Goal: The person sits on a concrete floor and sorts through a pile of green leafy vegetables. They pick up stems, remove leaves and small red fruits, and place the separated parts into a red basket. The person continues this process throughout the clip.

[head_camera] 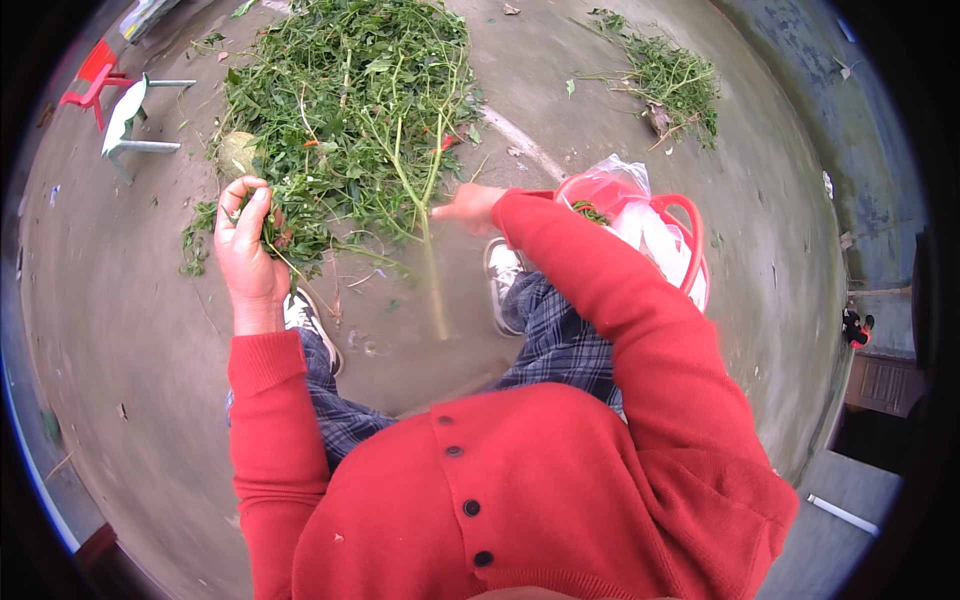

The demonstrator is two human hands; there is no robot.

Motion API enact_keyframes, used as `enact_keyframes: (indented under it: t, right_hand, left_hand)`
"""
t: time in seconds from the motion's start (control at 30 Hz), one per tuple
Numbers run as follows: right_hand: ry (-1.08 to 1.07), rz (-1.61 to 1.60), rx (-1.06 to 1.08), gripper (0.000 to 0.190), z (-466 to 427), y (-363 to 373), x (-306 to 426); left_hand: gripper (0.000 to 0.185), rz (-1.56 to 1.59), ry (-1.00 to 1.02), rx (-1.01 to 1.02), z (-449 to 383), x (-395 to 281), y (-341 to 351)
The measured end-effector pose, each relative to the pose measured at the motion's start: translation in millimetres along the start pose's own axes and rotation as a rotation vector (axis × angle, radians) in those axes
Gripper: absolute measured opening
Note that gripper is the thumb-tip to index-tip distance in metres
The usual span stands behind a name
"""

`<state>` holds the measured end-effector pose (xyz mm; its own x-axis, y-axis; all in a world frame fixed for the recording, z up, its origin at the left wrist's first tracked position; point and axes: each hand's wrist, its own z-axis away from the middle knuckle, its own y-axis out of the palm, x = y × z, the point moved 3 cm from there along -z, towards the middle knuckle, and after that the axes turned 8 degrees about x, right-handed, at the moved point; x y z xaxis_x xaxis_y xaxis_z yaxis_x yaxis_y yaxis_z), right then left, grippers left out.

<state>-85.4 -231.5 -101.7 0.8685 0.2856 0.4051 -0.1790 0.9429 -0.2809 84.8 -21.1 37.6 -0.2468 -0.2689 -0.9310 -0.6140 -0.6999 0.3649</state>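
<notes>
A bunch of green leafy sprigs (296, 232) is gripped in my left hand (253, 251), its fingers curled toward the thumb. My right hand (474, 208) is at the fork of a thick pale-green plant stalk (429, 262), fingertips on it; the grip is partly hidden. The stalk's lower end is blurred, and its branches spread up over a large heap of cut leafy plants (345, 97). Small red pods (448, 142), like chillies, show among the leaves. Beside my right forearm stands a red plastic basket (694, 240) lined with a plastic bag (652, 225), holding some green pieces (590, 212).
A round greenish melon or gourd (238, 154) rests at the heap's left edge. Beyond it are a pale-green small chair (127, 124) and a red one (97, 82). A smaller plant pile (675, 82) lies at upper right. My shoes (502, 274) flank the stalk on the concrete floor (150, 315).
</notes>
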Motion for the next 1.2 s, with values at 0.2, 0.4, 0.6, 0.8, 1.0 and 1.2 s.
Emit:
enact_keyframes:
  t: [0.2,0.4,0.6,0.8,1.0,1.2]
  right_hand:
    - [-0.178,-0.776,0.084,0.032,-27,69,20]
    - [-0.292,-1.227,-0.093,0.009,-47,84,22]
    - [-0.370,-1.206,-0.251,0.005,-22,89,36]
    - [-0.447,-1.153,-0.342,0.010,18,105,58]
    - [-0.511,-1.177,-0.318,0.013,51,120,69]
    - [-0.560,-1.213,-0.293,0.007,67,131,75]
  left_hand:
    - [0.014,-0.041,0.009,0.038,2,-7,-10]
    - [0.027,-0.431,0.202,-0.092,-1,-11,-25]
    - [0.036,-1.209,0.267,0.022,-11,-3,-41]
    - [0.025,-1.640,0.114,0.333,-21,46,-48]
    - [0.023,-1.477,-0.300,0.645,-21,89,-47]
    - [0.056,-0.803,-0.593,0.496,-22,96,-35]
